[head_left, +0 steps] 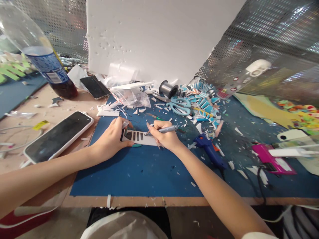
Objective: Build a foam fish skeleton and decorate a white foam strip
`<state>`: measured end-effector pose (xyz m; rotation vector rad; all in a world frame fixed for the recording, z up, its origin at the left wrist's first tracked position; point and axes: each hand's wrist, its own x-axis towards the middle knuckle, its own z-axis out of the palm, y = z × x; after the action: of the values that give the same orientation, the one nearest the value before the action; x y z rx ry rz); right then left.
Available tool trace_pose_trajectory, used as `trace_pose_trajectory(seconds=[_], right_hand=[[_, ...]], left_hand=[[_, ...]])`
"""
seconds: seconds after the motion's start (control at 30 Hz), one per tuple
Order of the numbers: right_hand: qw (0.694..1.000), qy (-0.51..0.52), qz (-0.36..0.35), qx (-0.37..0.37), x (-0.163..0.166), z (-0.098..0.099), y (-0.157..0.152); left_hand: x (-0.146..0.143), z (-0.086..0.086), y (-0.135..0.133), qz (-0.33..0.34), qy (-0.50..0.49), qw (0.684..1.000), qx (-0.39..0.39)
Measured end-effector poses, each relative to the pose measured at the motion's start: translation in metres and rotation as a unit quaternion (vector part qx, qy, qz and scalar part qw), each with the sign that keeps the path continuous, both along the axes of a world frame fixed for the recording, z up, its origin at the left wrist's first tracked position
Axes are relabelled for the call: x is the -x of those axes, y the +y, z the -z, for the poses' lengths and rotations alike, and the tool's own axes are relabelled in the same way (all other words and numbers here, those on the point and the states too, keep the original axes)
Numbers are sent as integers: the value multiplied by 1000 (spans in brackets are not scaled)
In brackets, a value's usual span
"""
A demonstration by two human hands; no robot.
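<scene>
A small white strip with several dark slots point(139, 136) lies on the blue cutting mat point(139, 172). My left hand point(113, 139) presses down on the strip's left end, fingers curled over it. My right hand point(165, 136) is closed on a grey pen-shaped craft knife point(168, 129), its tip at the strip's right part. A teal scrap pokes out under the strip's near edge.
Teal scissors point(179, 105), a wire spool point(167, 88), a blue glue gun point(210, 151) and white and blue offcuts lie right of my hands. Two phones point(58, 136) point(94, 87) and a cola bottle point(47, 63) stand left. A white foam board point(154, 36) leans behind. A pink tool point(270, 159) sits far right.
</scene>
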<state>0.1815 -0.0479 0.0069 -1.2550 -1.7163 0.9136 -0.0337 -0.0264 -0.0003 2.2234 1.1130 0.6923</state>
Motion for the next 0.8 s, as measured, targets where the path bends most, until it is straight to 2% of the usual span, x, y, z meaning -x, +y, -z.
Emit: trace_pose_trajectory(seconds=[0.4, 0.63, 0.8], right_hand=[[999, 6, -34, 17, -3, -1, -1], [998, 35, 47, 7, 1, -2, -4], [999, 15, 38, -3, 3, -2, -2]], left_hand=[[0, 1, 0, 1, -7, 1000, 4], [0, 1, 0, -2, -18, 1000, 10], [0, 2, 0, 2, -17, 1000, 3]])
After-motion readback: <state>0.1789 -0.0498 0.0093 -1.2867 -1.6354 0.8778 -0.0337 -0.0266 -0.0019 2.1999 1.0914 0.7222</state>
